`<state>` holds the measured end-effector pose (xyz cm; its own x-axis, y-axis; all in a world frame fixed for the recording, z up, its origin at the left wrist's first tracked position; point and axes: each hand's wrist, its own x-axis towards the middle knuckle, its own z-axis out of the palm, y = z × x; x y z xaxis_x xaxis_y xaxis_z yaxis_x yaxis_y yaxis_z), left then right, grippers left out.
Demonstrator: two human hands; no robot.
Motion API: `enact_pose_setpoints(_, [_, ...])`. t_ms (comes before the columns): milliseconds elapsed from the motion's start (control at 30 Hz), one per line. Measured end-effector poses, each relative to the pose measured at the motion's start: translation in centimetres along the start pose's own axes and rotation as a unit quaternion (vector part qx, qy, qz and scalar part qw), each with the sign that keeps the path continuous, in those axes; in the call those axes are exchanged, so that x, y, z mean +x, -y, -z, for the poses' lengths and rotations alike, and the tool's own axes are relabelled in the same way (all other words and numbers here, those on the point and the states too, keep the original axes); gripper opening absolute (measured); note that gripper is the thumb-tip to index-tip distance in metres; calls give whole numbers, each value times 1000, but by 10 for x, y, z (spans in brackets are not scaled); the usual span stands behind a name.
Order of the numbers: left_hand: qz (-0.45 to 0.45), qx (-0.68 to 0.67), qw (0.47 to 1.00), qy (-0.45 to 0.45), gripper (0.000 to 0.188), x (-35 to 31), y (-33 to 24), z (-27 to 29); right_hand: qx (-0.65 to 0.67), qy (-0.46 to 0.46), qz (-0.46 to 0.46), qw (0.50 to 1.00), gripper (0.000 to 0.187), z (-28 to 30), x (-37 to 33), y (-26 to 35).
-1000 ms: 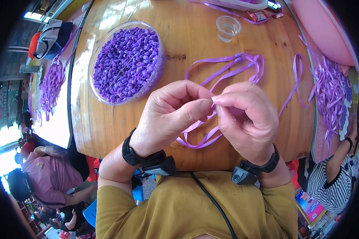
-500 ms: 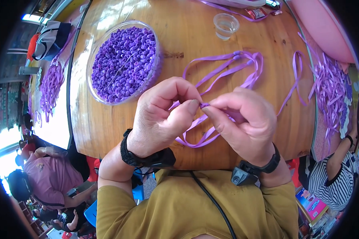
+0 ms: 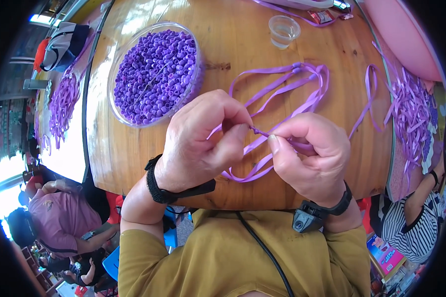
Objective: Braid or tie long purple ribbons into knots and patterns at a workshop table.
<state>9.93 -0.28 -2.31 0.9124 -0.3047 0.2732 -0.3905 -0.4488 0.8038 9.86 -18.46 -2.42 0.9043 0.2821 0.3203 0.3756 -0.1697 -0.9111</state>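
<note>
I lose part of the purple ribbon [image 3: 259, 131] from sight — left hand [image 3: 200, 136] and right hand [image 3: 313, 156] each pinch it tightly, thumb to forefinger, above the table [image 3: 366, 166] — but more twisted length shows between them than half a second ago.

And over at the near right, pale print-like marks show on a pink-and-blue printed package [image 3: 385, 256], tilted and too small to read! Up on the far right of the table [image 3: 233, 29], a little red packet [image 3: 321, 18] carries light marks, blurred too. At the near left, a pink shirt [image 3: 67, 220] bears a small chest mark, unclear. Nothing legible anywhere!
</note>
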Motion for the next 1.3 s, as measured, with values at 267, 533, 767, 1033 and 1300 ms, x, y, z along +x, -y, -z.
enact_pose_setpoints(267, [-179, 122, 976, 6, 15, 6, 8, -6, -9, 1, -17, 1000, 6, -5, 0, -1])
enact_pose_setpoints(533, [-153, 155, 972, -90, 13, 7, 13, 10, 20, 67, -57, 996, 8, 3, -1, 2])
enact_pose_setpoints(767, [89, -87, 952, -280, 21, -34, 6, 72, 145, 57, -144, 977, 19, 35, -23, 12])
enact_pose_setpoints(1033, [-71, 132, 985, -87, 42, -46, -28, 21, 211, 43, -188, 958, 15, 31, -40, 37])
enact_pose_setpoints(1300, [-42, -30, 998, 42, 25, -51, -38, -18, 233, 44, -194, 952, 16, 25, -50, 41])
